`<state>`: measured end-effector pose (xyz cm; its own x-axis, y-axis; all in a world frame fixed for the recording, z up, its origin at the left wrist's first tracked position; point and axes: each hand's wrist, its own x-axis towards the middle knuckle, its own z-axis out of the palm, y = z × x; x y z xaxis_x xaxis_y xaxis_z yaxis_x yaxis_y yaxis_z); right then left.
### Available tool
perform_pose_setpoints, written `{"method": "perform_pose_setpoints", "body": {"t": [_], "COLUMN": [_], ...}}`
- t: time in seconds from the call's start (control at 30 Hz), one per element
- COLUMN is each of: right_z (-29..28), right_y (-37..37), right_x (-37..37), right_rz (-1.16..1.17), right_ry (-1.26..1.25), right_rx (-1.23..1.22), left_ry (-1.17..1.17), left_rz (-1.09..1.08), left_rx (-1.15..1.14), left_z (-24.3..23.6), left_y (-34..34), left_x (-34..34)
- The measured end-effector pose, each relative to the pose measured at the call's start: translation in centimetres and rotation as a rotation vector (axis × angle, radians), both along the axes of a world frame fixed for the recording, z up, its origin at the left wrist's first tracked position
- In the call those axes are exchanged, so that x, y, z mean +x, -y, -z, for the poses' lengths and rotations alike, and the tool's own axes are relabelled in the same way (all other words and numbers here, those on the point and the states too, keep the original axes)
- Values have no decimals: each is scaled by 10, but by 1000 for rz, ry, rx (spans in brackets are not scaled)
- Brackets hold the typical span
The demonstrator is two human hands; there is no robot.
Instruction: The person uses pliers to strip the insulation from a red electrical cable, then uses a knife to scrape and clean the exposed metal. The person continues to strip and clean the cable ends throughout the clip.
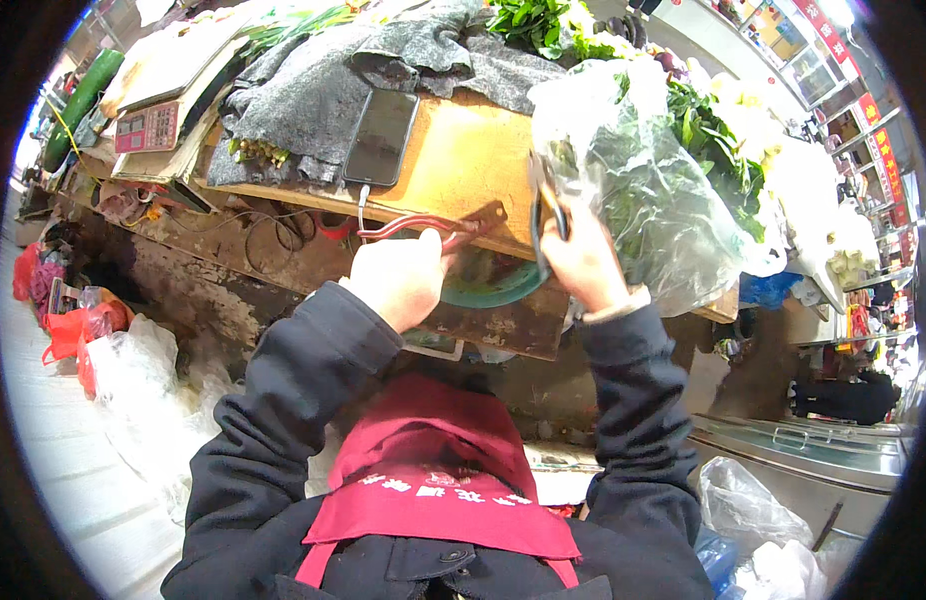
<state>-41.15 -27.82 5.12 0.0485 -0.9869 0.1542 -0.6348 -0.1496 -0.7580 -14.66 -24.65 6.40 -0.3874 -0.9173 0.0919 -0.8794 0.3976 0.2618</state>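
My left hand (398, 280) is closed round a red-handled tool (408, 222) with a flat brown head, held at the table's front edge; its exact kind is unclear. In my right hand (586, 255) is a pair of black-handled scissors (540, 225), pointing away from me and slightly blurred. The wooden table (463, 140) spreads out beyond both hands. A clear plastic bag (663, 210) with leafy greens in it lies just right of my right hand. Below the edge, between my hands, part of a green basin (498, 290) shows.
A dark phone (382, 138) with a white cable lies beside a grey cloth (298, 100). Farther left are a pink-keyed scale (148, 128) and a long green gourd (83, 108). Leafy greens (543, 25) stand at the back. Plastic bags (143, 370) lie on the floor.
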Motion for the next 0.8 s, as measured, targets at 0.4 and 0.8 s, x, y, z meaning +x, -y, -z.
{"method": "perform_pose_setpoints", "body": {"t": [0.4, 0.8], "right_z": [24, -11], "right_y": [-122, -97], "right_x": [39, 30], "right_rz": [288, -120], "right_ry": [1663, 185], "right_rx": [612, -461], "left_ry": [22, -65], "left_rz": [48, 32], "left_rx": [181, 184], "left_z": [-17, -11], "left_y": [7, -1], "left_x": [-9, -10]}}
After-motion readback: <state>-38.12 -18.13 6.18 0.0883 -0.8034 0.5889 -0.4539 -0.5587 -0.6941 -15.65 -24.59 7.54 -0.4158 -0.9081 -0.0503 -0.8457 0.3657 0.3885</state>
